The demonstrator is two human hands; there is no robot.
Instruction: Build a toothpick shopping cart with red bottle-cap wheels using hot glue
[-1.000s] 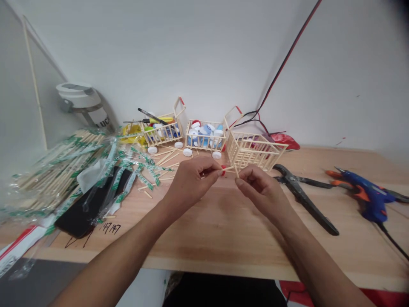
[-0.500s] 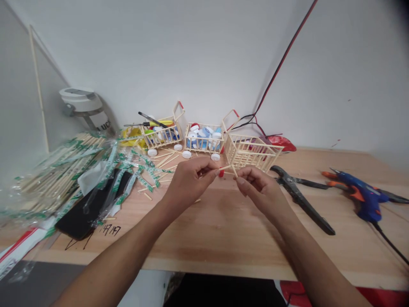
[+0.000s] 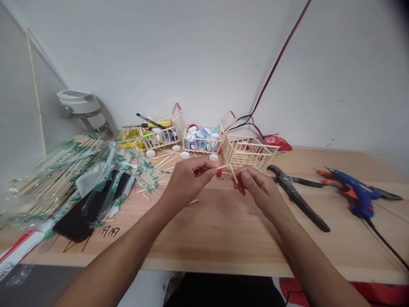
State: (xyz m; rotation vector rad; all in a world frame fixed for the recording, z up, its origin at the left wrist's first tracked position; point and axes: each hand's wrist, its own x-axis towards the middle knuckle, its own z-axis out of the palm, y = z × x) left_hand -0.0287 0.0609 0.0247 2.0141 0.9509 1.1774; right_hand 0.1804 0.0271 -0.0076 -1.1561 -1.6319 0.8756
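My left hand [image 3: 191, 179] is closed, pinching a short thin wooden stick [image 3: 223, 166] between thumb and fingertips. That stick's far end meets a second wooden stick [image 3: 233, 173] at an angle, like a bent corner. At the lower end of the second stick are the curled fingers of my right hand [image 3: 258, 185]; its thumb lies just right of the stick. Behind both hands stands a basket frame of wooden sticks [image 3: 249, 149]. Left of it are two small stick carts, one holding bottle caps [image 3: 202, 138], the other [image 3: 161, 136] holding caps and pens.
Black-handled pliers [image 3: 297, 198] and a blue glue gun [image 3: 359, 194] lie on the right of the wooden table [image 3: 204, 238]. To the left are bagged sticks [image 3: 64, 170], a black phone [image 3: 79, 217] and a lidded cup [image 3: 84, 111]. Loose stick pieces [image 3: 164, 160] lie near the carts.
The view has shifted slightly. My right thumb has moved off the second stick a little, uncovering more of its lower end. My left hand keeps its pinch.
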